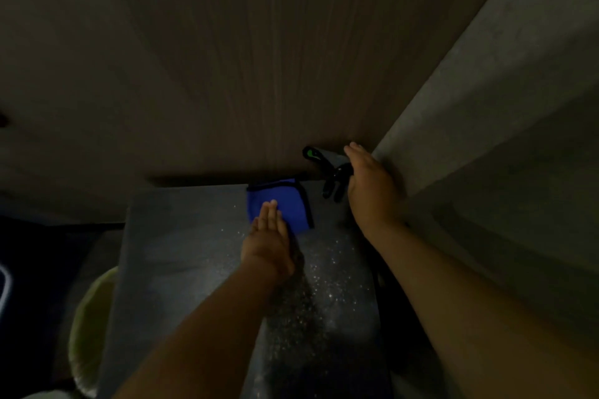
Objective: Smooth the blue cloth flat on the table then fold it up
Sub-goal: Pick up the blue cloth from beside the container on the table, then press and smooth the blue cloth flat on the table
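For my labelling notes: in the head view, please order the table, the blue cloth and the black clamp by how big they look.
1. Table, largest by far.
2. Blue cloth, partly under the left hand.
3. Black clamp, partly hidden by the right hand, so this rank is unsure.

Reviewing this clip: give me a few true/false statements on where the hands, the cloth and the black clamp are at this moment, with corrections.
1. The left hand lies flat, fingers together, on the blue cloth. True.
2. The right hand is also pressing on the cloth. False: it is off the cloth, to its right, by the black clamp near the wall.
3. The cloth sits at the far edge of the dark speckled table. True.
4. The cloth is plain blue with no border. False: a dark trim runs along its edges.
5. The clamp lies on top of the cloth. False: it is beside it, to the right.
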Demonstrator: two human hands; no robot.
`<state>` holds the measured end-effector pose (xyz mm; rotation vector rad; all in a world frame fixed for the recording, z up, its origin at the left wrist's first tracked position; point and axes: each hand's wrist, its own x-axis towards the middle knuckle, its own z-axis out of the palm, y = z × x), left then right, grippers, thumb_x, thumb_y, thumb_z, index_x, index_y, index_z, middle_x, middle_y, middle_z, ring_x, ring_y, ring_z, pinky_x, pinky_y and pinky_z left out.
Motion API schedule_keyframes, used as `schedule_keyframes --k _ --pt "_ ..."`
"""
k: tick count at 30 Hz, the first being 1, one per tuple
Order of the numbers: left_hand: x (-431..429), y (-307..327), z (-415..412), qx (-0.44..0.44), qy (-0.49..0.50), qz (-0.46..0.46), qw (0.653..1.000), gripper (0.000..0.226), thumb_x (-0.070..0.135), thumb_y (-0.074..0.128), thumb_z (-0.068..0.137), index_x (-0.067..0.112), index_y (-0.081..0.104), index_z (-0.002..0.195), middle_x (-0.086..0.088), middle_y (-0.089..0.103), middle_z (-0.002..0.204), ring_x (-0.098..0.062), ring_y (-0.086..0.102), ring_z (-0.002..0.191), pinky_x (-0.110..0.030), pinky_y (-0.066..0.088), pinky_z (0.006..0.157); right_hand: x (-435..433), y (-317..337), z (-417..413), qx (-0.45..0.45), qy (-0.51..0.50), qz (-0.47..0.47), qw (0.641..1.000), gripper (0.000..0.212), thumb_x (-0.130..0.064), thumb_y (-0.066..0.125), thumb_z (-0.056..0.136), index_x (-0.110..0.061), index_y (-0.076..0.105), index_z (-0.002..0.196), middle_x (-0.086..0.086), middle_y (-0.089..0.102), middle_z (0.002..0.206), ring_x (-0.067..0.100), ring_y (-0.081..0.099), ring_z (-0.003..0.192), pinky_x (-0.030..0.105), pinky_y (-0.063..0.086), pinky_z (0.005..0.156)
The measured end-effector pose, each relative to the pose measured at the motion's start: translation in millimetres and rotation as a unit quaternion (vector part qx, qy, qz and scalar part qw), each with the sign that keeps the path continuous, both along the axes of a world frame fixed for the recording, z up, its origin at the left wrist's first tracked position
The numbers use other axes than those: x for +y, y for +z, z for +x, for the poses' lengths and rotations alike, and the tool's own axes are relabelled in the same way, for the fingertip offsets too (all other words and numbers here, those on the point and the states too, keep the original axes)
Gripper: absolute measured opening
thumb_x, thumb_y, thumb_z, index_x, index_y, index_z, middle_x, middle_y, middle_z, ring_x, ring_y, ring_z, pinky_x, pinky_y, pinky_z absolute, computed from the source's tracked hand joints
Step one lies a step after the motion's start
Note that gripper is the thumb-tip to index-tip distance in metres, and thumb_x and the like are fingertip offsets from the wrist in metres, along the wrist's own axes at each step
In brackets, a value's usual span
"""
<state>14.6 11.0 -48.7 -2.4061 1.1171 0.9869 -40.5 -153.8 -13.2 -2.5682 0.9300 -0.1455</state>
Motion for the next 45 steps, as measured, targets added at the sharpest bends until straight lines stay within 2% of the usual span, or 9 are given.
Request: schedule_keyframes --k 6,9,13,24,32,35,39,42,45 --pt "22.0 -1.2 13.8 0.021 0.025 -0.033 0.999 0.09 0.051 0.04 0.093 0.001 -0.01 0.149 -0.017 -0.023 0.157 -0.03 -0.018 0.146 -0.04 -0.001 0.12 29.6 -27.1 -15.7 0.036 0.052 -0.036 0.997 0.052 0.001 0.045 0.097 -0.011 0.036 0.147 0.007 0.03 0.156 0.019 0.026 0.145 0.03 0.019 0.118" --pt "21.0 -3.7 12.5 0.01 0.029 -0.029 0.999 0.09 0.053 0.037 0.093 0.001 -0.009 0.15 -0.018 -0.022 0.157 -0.03 -0.017 0.146 -0.04 0.001 0.119 61.2 -52.8 -37.7 0.161 0.112 -0.005 0.98 0.063 -0.001 0.039 0.098 -0.012 0.012 0.154 0.007 0.005 0.162 0.02 0.005 0.15 0.033 0.009 0.121" --pt "23.5 -4.1 12.0 0.002 0.018 -0.034 0.999 0.088 0.054 0.035 0.095 0.001 -0.009 0.149 -0.018 -0.022 0.157 -0.03 -0.016 0.146 -0.04 0.001 0.12 75.1 -66.4 -49.5 0.192 0.111 0.006 0.975 0.078 -0.006 0.046 0.096 -0.011 -0.006 0.154 0.007 -0.012 0.162 0.021 -0.01 0.149 0.036 0.001 0.122" --pt "25.1 -8.3 16.3 0.009 0.011 -0.044 0.999 0.094 0.059 0.036 0.091 0.001 -0.01 0.149 -0.018 -0.023 0.156 -0.03 -0.018 0.146 -0.04 -0.001 0.119 53.5 -71.2 -21.5 0.208 0.075 0.003 0.975 0.069 -0.003 0.038 0.098 -0.012 -0.002 0.154 0.005 -0.008 0.162 0.02 -0.006 0.15 0.036 0.007 0.122" --pt "30.7 -14.7 16.5 0.024 0.038 -0.093 0.995 0.093 0.059 0.038 0.091 0.003 -0.007 0.15 -0.016 -0.021 0.157 -0.028 -0.016 0.147 -0.039 0.001 0.12 54.2 -58.2 -16.3 0.258 0.046 0.025 0.965 0.062 -0.035 0.036 0.1 -0.03 0.006 0.154 0.004 -0.011 0.162 0.031 -0.011 0.148 0.056 0.002 0.117" --pt "32.8 -17.3 18.2 0.025 0.046 -0.119 0.992 0.09 0.058 0.037 0.092 0.003 -0.004 0.151 -0.015 -0.018 0.158 -0.027 -0.014 0.147 -0.037 0.001 0.119 60.3 -51.2 -8.7 0.22 0.088 -0.024 0.971 0.069 -0.033 0.039 0.097 -0.022 0.003 0.155 0.005 -0.007 0.163 0.026 -0.01 0.149 0.049 -0.004 0.118" --pt "40.2 -22.1 16.7 0.043 0.065 -0.183 0.98 0.086 0.053 0.039 0.094 0.007 -0.006 0.151 -0.011 -0.016 0.159 -0.022 -0.014 0.147 -0.033 -0.003 0.118 89.7 -46.1 0.7 0.16 0.232 -0.012 0.959 0.073 -0.023 0.042 0.095 -0.013 0.001 0.154 0.003 -0.005 0.163 0.016 -0.009 0.149 0.035 -0.009 0.119" --pt "50.2 -25.4 14.7 0.052 0.082 -0.235 0.967 0.082 0.044 0.038 0.096 0.01 -0.011 0.151 -0.009 -0.016 0.16 -0.019 -0.017 0.147 -0.03 -0.007 0.119 110.0 -54.3 10.8 0.204 0.252 -0.016 0.946 0.071 -0.026 0.036 0.098 -0.012 -0.006 0.153 0.003 -0.012 0.161 0.016 -0.013 0.148 0.033 -0.011 0.118" --pt "54.9 -28.8 15.8 0.046 0.069 -0.222 0.972 0.088 0.048 0.041 0.094 0.008 -0.013 0.15 -0.01 -0.019 0.159 -0.021 -0.019 0.146 -0.031 -0.007 0.119 117.6 -65.5 17.0 0.269 0.23 -0.031 0.935 0.068 -0.025 0.031 0.101 -0.01 -0.011 0.152 0.006 -0.018 0.161 0.018 -0.016 0.148 0.034 -0.012 0.117"
